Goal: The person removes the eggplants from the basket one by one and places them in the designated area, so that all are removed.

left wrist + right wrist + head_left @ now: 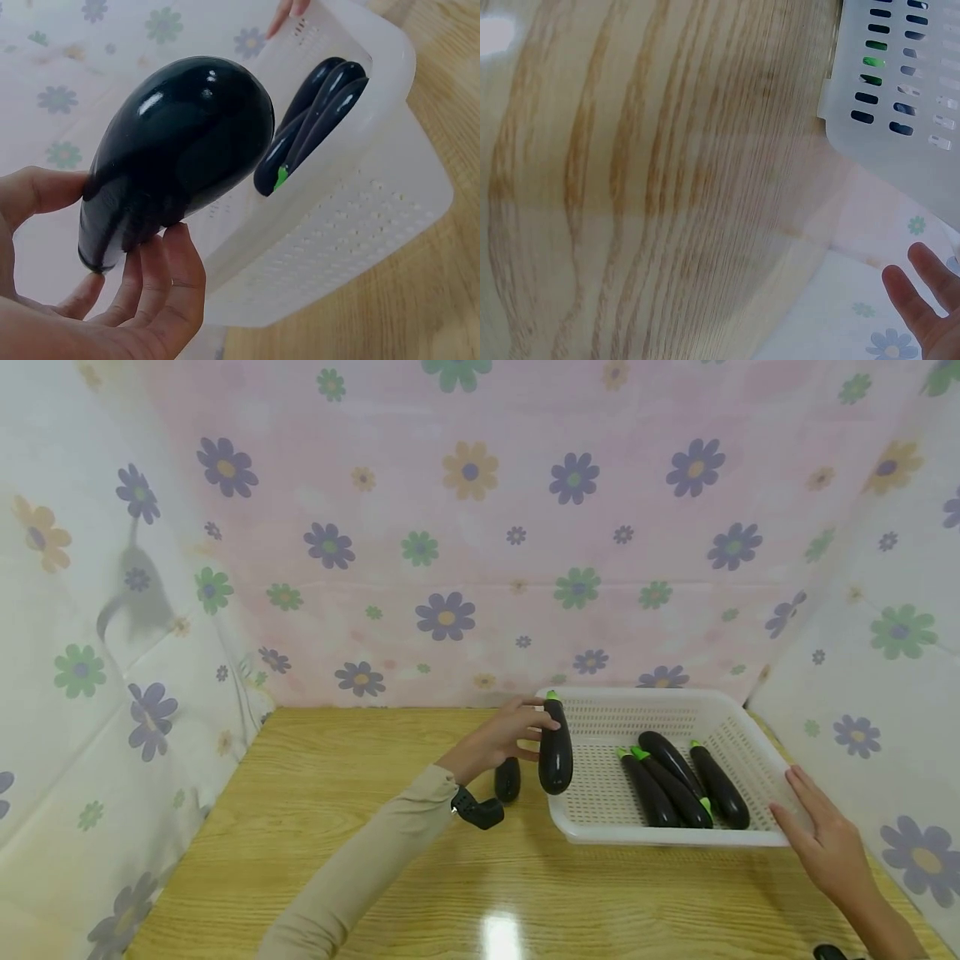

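My left hand (pixel 517 731) holds a dark, glossy eggplant (pixel 556 752) near its green stem end, over the left rim of a white plastic basket (pixel 637 836). Thumb and fingers grip this eggplant (pixel 180 135) in the left wrist view, its rounded end facing the camera. Several more eggplants (pixel 678 785) lie together in the basket's right half. A single eggplant (pixel 507 781) lies on the table just left of the basket, partly behind my left wrist. My right hand (pixel 825 839) rests at the basket's right rim, its visible fingers fairly straight.
The basket stands on a wood-grain table (pixel 360 843), toward its back right. Flower-printed cloth (pixel 480 552) hangs behind and at both sides. A dark object (pixel 828 952) shows by the right wrist at the bottom edge. A black band (pixel 477 808) circles the left wrist.
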`<state>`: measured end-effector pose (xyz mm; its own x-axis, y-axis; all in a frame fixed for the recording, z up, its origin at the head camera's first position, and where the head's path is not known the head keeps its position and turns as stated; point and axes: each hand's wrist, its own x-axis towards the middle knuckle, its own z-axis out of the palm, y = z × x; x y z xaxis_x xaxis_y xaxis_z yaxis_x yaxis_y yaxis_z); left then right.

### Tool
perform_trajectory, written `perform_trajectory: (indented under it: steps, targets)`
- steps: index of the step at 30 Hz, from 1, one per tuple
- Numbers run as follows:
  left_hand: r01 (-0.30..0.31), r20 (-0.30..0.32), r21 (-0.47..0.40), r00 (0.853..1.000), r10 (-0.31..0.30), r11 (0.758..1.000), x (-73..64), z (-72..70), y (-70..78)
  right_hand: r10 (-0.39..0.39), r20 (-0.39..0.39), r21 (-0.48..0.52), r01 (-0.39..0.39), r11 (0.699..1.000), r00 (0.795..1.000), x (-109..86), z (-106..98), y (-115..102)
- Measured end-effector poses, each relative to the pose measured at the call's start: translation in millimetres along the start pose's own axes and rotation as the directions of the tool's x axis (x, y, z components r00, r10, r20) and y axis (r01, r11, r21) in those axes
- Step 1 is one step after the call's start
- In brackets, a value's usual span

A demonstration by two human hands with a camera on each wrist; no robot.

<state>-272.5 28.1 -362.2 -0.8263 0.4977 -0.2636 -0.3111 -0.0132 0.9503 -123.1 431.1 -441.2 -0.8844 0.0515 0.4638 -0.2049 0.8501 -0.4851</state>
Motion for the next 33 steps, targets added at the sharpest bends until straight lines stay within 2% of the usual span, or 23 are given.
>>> perform_trajectory:
  steps: [18, 33]
  targets:
    - [0.002, -0.047, -0.02, 0.999, -0.003, 1.0, -16.0, -26.3, 0.4, -0.018, -0.025, 0.003, 0.018, 1.0, 1.0, -0.1, 2.2, 1.5]
    - [-0.015, -0.04, -0.025, 0.999, 0.014, 1.0, -28.3, -49.2, -2.8, -0.016, -0.032, 0.002, 0.016, 1.0, 0.999, -1.1, 3.9, 1.8]
